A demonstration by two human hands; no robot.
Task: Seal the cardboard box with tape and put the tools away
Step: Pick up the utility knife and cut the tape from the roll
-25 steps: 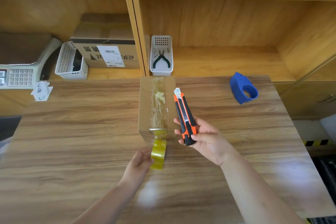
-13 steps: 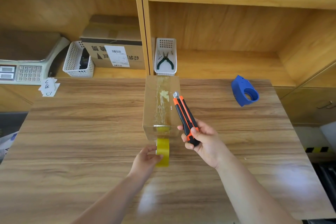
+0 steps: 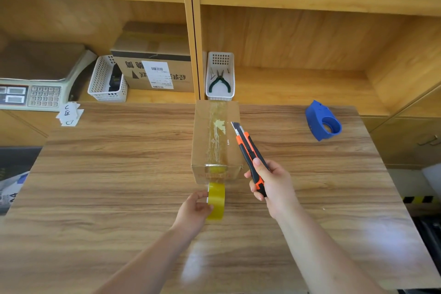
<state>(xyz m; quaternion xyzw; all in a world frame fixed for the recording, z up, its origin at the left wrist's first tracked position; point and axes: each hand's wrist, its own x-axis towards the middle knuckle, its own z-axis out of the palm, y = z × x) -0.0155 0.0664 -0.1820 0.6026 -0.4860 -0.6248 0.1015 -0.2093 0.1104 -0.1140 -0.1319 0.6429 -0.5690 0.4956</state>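
A small cardboard box [image 3: 202, 136] stands in the middle of the wooden table [image 3: 119, 174], with a strip of clear tape running along its top and down its near face. My left hand [image 3: 194, 209] holds a yellowish tape roll [image 3: 216, 200] just below the box's near face, with the tape still joined to the box. My right hand [image 3: 274, 184] grips an orange and black utility knife [image 3: 249, 153] to the right of the box. The blade is out and points away from me, over the box's right edge.
A blue tape dispenser [image 3: 322, 122] lies at the table's far right. On the shelf behind are a white basket [image 3: 220, 62] with pliers [image 3: 219, 81], another white basket [image 3: 105, 83], a labelled carton [image 3: 155, 64] and a scale [image 3: 35, 79]. Paper slips [image 3: 69, 114] lie at the far left.
My right hand has lowered the knife and slid its grip down the handle; the thumb now lies on the slider. My left hand still holds the roll below the box.
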